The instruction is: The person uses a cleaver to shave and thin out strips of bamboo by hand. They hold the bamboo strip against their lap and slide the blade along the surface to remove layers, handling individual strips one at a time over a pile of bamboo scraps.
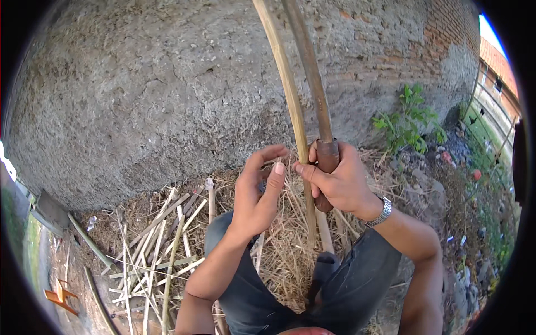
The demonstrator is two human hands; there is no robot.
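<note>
My right hand (347, 181) is closed around the dark wooden handle (328, 163) of a long-bladed knife. Its narrow brownish blade (312, 72) points up and away from me. A pale split-bamboo strip (288, 84) stands alongside the blade, its lower end down among the shavings between my legs. My right thumb and fingertips press against that strip by the handle. Just left of the strip, my left hand (255, 192) is open, thumb and fingers apart, with no grip on the strip. The top ends of blade and strip run out of view.
A rough grey wall (167, 106) rises close ahead. Cut bamboo strips (151, 257) lie heaped at the left over straw-like shavings (279, 257). Right of me are a leafy green plant (410, 120) and littered ground. An orange wooden object (60, 296) lies far left.
</note>
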